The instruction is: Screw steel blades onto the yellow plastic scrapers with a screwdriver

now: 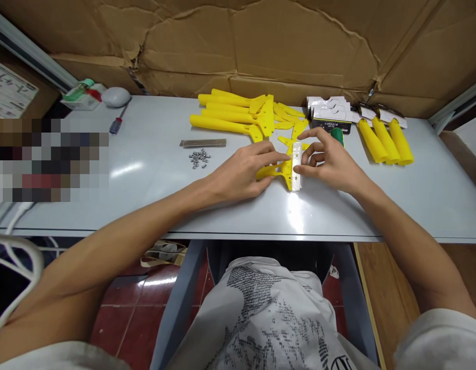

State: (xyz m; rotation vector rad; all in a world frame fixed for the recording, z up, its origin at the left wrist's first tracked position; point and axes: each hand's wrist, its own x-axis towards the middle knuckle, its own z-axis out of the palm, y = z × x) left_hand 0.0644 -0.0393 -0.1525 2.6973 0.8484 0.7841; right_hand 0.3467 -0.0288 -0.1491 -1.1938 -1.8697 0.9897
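A yellow scraper [286, 173] lies on the grey table, its handle pointing left under my left hand [248, 169]. That hand's fingers are wrapped over the handle and reach to the scraper's head. Along the right edge of the head is a shiny clear-and-silver strip [296, 180] with small holes. My right hand [325, 160] is at the strip's right side, thumb tip touching it and the other fingers curved and apart. A green object [337, 135], partly hidden, stands behind my right hand.
Several yellow handles [222, 122] and loose yellow pieces [286, 115] lie at the back. Left are a thin metal bar pack [203, 143], screws [198, 158] and a screwdriver [115, 125]. Printed sleeves [330, 113] and three sleeved yellow handles [386, 139] are at the right.
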